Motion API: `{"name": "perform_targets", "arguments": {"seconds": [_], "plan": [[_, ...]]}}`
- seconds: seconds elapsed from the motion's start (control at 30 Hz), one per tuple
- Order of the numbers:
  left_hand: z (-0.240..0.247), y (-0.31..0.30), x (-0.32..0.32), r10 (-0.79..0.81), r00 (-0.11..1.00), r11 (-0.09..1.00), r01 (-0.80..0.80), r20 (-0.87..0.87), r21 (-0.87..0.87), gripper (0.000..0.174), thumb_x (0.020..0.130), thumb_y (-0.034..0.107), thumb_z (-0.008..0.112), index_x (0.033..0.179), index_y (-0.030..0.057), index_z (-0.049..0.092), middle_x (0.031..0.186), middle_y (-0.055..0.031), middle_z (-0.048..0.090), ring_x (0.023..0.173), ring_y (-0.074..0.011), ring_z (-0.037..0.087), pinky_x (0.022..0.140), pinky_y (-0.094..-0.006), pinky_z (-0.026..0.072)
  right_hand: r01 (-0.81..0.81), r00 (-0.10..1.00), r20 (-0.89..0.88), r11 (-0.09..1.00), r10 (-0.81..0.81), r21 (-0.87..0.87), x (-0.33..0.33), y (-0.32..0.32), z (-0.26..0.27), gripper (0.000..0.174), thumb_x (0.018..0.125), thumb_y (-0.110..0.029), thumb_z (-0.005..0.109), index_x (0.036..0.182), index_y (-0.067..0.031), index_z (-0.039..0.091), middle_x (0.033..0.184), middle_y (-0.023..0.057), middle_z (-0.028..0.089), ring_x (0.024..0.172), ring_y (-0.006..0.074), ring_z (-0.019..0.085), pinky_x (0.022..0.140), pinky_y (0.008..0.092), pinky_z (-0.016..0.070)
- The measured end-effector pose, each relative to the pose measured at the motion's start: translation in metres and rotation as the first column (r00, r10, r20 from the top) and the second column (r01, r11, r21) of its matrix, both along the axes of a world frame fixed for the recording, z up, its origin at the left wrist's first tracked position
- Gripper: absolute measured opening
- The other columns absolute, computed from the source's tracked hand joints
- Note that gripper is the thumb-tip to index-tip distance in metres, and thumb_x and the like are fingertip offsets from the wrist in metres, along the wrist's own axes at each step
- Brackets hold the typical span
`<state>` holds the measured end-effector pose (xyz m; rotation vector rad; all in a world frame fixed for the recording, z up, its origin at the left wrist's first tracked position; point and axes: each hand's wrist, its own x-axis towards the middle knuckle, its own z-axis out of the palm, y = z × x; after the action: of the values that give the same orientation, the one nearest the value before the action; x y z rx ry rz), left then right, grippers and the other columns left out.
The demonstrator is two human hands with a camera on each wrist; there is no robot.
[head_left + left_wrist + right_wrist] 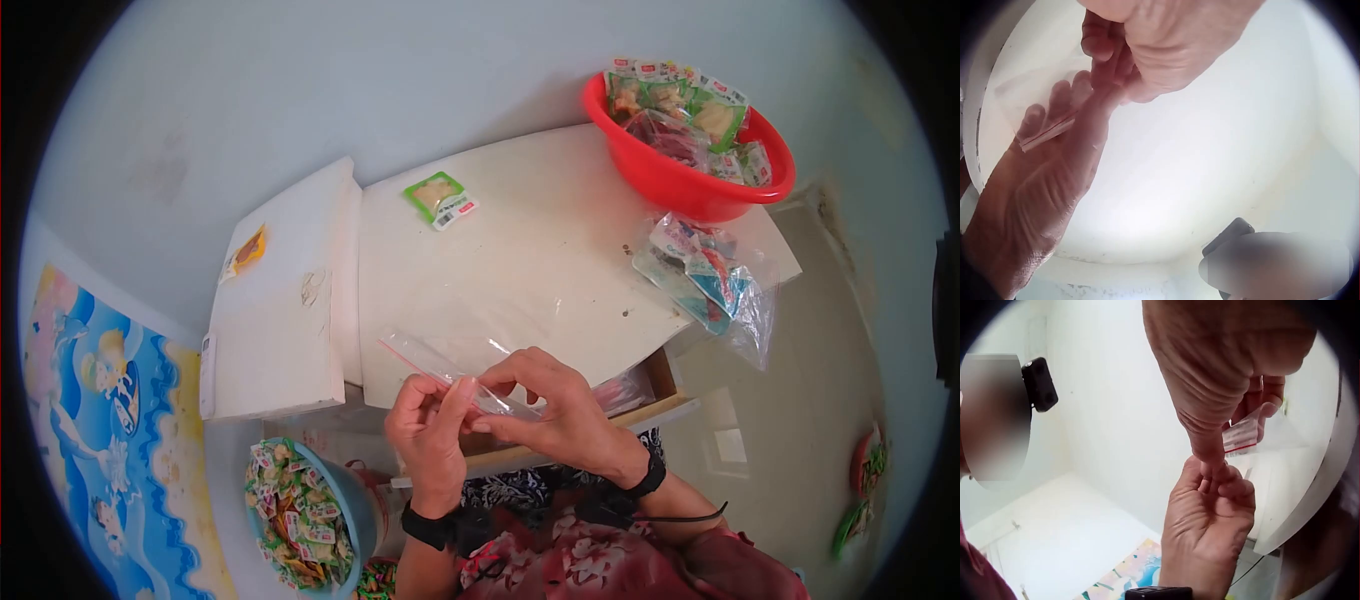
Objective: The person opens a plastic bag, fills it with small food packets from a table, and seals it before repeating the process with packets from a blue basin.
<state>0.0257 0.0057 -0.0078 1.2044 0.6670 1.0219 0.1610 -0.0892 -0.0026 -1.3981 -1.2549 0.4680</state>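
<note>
Both hands meet low over the front edge of the white table, at a clear zip-lock bag (415, 352) with a reddish line along its mouth. My left hand (430, 445) pinches this edge between thumb and fingers. Close beside it, my right hand (560, 415) grips the bag with curled fingers and thumb. The bag's closure strip (1050, 133) crosses a hand's fingers in the left wrist view. In the right wrist view, its red line and clear film (1241, 436) show beside the touching hands, which hide part of the bag.
A green-and-white snack packet (440, 200) lies on the white table (520, 230). A red basin (670, 185) of packets stands at back right, near a clear bag of packets (710, 275). An open drawer (660, 385) sits below the edge. A blue tub (350, 510) holds more packets.
</note>
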Motion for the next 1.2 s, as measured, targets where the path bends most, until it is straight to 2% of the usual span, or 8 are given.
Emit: {"name": "perform_targets", "arguments": {"seconds": [0.23,0.3,0.4,0.5,0.6,0.73,0.93,1.2], "plan": [[-0.005,-0.001,-0.003,-0.159,0.982,0.985,0.164,0.101,-0.049,0.014,0.095,0.011,0.076,0.092,0.005,0.063,0.071,0.0014,0.061,0.054,-0.0034,0.049,0.048,-0.0193,0.0377,-0.202,0.76,-0.623,0.978,0.184,0.042,-0.006,0.0,-0.016,0.017,0.099,-0.017,0.073,0.106,-0.0019,0.069,0.093,-0.0006,0.07,0.083,0.0077,0.063,0.075,0.0256,0.0491],[-0.007,-0.003,-0.001,-0.183,0.974,0.977,0.196,0.13,-0.089,0.015,0.094,0.012,0.076,0.093,0.0046,0.064,0.071,0.001,0.061,0.053,-0.0042,0.048,0.047,-0.0198,0.0371,-0.218,0.629,-0.746,0.971,0.218,0.1,-0.008,-0.002,-0.012,0.014,0.102,-0.014,0.068,0.104,-0.0002,0.069,0.092,0.0,0.07,0.083,0.0067,0.063,0.076,0.0234,0.0487],[-0.008,-0.004,-0.003,-0.223,0.968,0.965,0.236,0.116,-0.118,0.015,0.093,0.011,0.077,0.095,0.0043,0.064,0.073,0.0,0.061,0.054,-0.0051,0.049,0.048,-0.0202,0.0373,-0.205,0.555,-0.804,0.972,0.211,0.114,-0.007,-0.003,-0.012,0.016,0.105,-0.015,0.063,0.103,0.0,0.068,0.094,0.0016,0.071,0.087,0.0058,0.063,0.078,0.0226,0.0487],[-0.006,-0.004,-0.005,-0.241,0.967,0.96,0.25,0.081,-0.127,0.015,0.092,0.01,0.077,0.095,0.0044,0.063,0.075,-0.001,0.062,0.056,-0.006,0.05,0.049,-0.0208,0.0382,-0.186,0.533,-0.828,0.979,0.176,0.089,-0.009,-0.002,-0.015,0.018,0.106,-0.017,0.062,0.102,-0.0003,0.068,0.093,0.0008,0.07,0.086,0.0056,0.062,0.078,0.0225,0.0483],[-0.007,-0.004,-0.008,-0.263,0.962,0.956,0.27,0.071,-0.113,0.013,0.092,0.008,0.075,0.093,0.0046,0.062,0.079,-0.0023,0.063,0.059,-0.007,0.052,0.051,-0.0218,0.0393,-0.12,0.646,-0.751,0.99,0.132,0.071,-0.014,0.001,-0.019,0.018,0.106,-0.017,0.062,0.1,-0.0006,0.067,0.09,-0.0003,0.068,0.084,0.0054,0.06,0.077,0.0227,0.0478],[-0.005,-0.003,-0.01,-0.275,0.96,0.954,0.279,0.05,-0.106,0.01,0.092,0.004,0.071,0.092,0.0042,0.061,0.082,-0.0046,0.064,0.064,-0.0099,0.055,0.055,-0.0237,0.043,-0.07,0.638,-0.763,0.994,0.106,0.08,-0.02,0.004,-0.021,0.018,0.106,-0.018,0.062,0.1,-0.0014,0.065,0.088,-0.0015,0.065,0.082,0.0047,0.057,0.075,0.0223,0.0464],[-0.004,-0.003,-0.013,-0.378,0.902,0.919,0.393,0.208,-0.032,0.012,0.092,-0.005,0.071,0.094,0.0004,0.061,0.093,-0.0097,0.069,0.081,-0.0134,0.065,0.068,-0.0262,0.0532,0.016,0.608,-0.793,0.999,0.024,0.042,-0.019,0.006,-0.021,0.018,0.107,-0.019,0.062,0.1,-0.002,0.063,0.086,-0.0017,0.062,0.081,0.0043,0.053,0.073,0.0216,0.0447],[0.002,-0.005,-0.014,-0.255,0.967,0.965,0.254,0.004,-0.066,0.008,0.094,0.002,0.071,0.097,0.0006,0.064,0.092,-0.0084,0.07,0.073,-0.0127,0.065,0.059,-0.0242,0.0503,0.07,0.757,-0.653,0.996,-0.016,0.057,-0.025,0.004,-0.024,0.018,0.106,-0.018,0.063,0.098,-0.0015,0.062,0.085,-0.0018,0.063,0.081,0.0034,0.053,0.073,0.0227,0.0454]]}}
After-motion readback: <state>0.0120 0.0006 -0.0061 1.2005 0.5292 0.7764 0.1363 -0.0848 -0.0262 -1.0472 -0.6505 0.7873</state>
